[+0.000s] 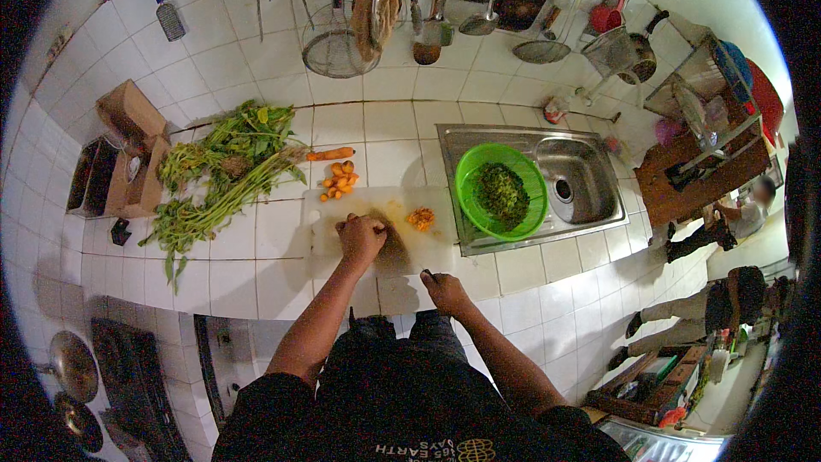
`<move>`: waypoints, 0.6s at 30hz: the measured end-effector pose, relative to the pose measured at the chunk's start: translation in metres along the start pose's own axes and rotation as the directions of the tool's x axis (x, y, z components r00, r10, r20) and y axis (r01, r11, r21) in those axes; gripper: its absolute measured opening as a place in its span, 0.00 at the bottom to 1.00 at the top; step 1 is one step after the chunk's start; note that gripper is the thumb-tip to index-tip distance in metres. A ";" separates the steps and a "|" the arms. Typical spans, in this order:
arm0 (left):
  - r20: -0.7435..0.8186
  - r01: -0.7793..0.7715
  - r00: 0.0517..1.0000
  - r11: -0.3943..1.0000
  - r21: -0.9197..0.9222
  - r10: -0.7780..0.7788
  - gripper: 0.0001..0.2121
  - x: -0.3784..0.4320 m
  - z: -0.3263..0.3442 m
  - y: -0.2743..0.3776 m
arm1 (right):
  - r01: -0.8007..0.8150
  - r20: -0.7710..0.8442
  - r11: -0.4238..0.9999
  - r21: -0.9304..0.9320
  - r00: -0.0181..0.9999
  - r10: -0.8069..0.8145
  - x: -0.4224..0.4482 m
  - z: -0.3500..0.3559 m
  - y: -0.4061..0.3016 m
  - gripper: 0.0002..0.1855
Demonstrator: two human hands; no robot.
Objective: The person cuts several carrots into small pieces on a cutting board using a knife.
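Observation:
A pale cutting board (321, 244) lies on the white-tiled counter in front of me. Over its middle, my left hand (362, 239) has its fingers curled; whether anything is inside them is hidden. My right hand (446, 294) grips a dark handle (428, 274), apparently a knife's, at the board's near right corner. The blade cannot be told from the dark shadow between my hands. Chopped orange pieces (421, 219), likely carrot, form a small pile on the board. Several peeled carrot pieces (338, 181) lie at its far left edge, with a whole carrot (330, 154) behind them.
Leafy green stalks (237, 173) spread over the counter's left, beside a cardboard box (138, 167). On the right, a green plastic basin (463, 205) of chopped greens (503, 196) stands on the drainboard of a steel sink (577, 173). Utensils hang behind. Two people are at far right.

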State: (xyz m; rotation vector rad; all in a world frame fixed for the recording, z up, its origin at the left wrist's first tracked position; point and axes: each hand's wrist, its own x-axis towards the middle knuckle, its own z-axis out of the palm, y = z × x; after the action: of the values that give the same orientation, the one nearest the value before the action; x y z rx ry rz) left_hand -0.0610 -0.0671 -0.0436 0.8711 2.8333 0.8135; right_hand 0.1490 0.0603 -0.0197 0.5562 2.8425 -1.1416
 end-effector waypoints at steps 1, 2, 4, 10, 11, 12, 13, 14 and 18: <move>0.003 0.008 1.000 1.000 0.021 -0.008 0.07 -0.001 -0.003 0.004 | -0.001 0.000 1.000 0.003 1.000 0.001 0.000 -0.001 -0.001 0.33; 0.006 0.015 1.000 0.999 0.041 -0.016 0.07 -0.001 -0.007 0.007 | -0.077 0.050 0.996 0.050 0.996 0.075 -0.001 -0.004 -0.002 0.33; -0.015 0.026 1.000 0.998 0.051 -0.025 0.07 -0.002 -0.005 0.001 | -0.141 0.107 0.986 0.089 0.986 0.131 -0.003 -0.011 -0.014 0.34; -0.035 0.021 0.999 0.999 0.042 -0.020 0.07 -0.005 -0.007 0.008 | -0.107 0.127 0.994 0.035 0.987 0.101 -0.009 -0.007 -0.007 0.34; -0.028 0.007 1.000 1.000 0.025 -0.006 0.07 -0.005 -0.008 0.011 | -0.047 0.075 0.999 -0.007 0.996 0.048 -0.005 0.000 0.002 0.34; -0.029 0.011 1.000 1.000 0.028 -0.010 0.07 -0.005 -0.007 0.008 | 0.016 0.031 0.999 -0.052 0.999 -0.015 -0.001 -0.001 -0.004 0.34; -0.022 0.015 1.000 1.000 0.027 -0.015 0.07 -0.005 -0.006 0.005 | 0.019 0.034 0.999 -0.049 0.999 -0.017 -0.001 -0.003 -0.009 0.34; -0.014 0.020 1.000 0.999 0.025 -0.020 0.07 -0.005 -0.005 0.003 | -0.087 0.077 0.996 0.013 0.993 0.086 -0.001 -0.007 -0.013 0.34; -0.052 0.020 0.998 0.999 0.036 -0.018 0.07 -0.005 0.002 0.001 | -0.067 0.109 0.994 0.090 0.992 0.057 -0.009 -0.009 -0.014 0.34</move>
State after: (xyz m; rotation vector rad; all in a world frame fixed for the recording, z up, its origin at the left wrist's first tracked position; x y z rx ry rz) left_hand -0.0559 -0.0686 -0.0454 0.8383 2.9053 0.7966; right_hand 0.1532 0.0541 -0.0020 0.5661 2.6745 -1.2594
